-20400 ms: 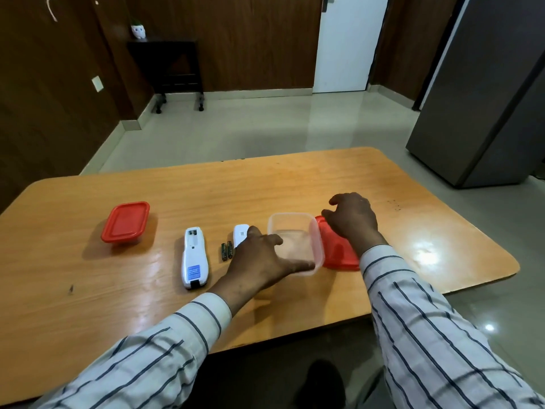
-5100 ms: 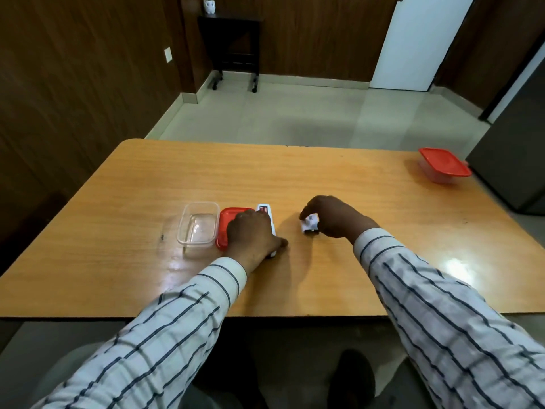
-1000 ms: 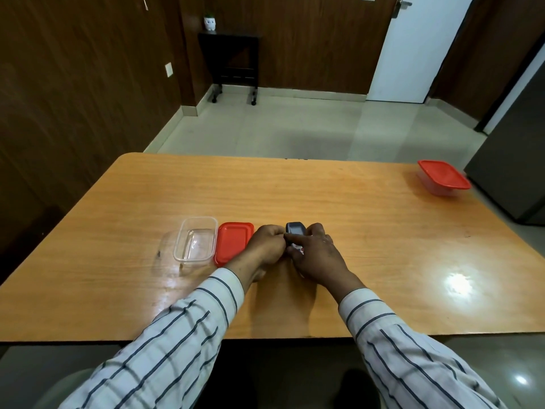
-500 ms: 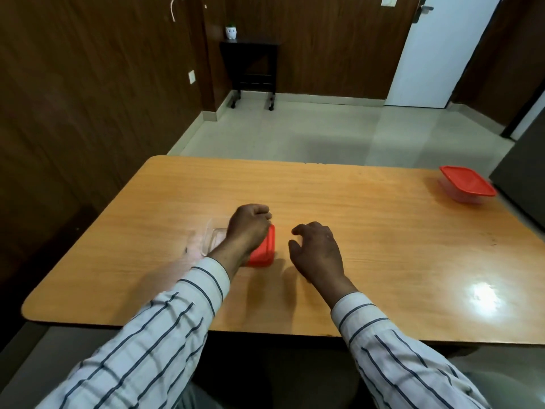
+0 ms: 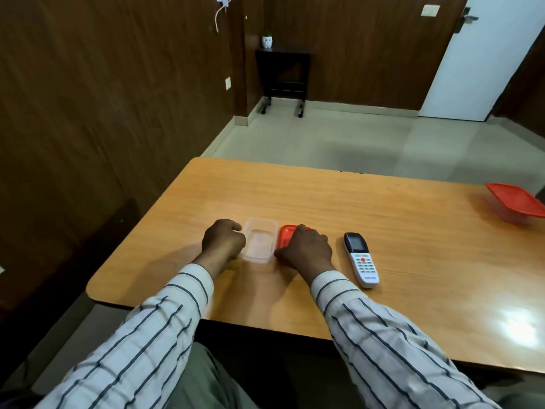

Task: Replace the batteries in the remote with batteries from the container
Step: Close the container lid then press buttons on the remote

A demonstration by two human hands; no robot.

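Remote (image 5: pixel 361 259) button-side up, just beside right hand (image 5: pixel 306 251) fingers (image 5: pixel 323 238)

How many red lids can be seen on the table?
2. One red lid lies beside the clear container, partly under the right hand. The other red lid sits on a container at the table's far right edge.

The bench (image 5: pixel 383 231) is smooth, shiny wood. The box (image 5: pixel 259 245) is clear plastic. The lid (image 5: pixel 284 236) is red plastic. The remote (image 5: pixel 361 259) is white plastic. The sleeves (image 5: pixel 383 335) are striped cloth.
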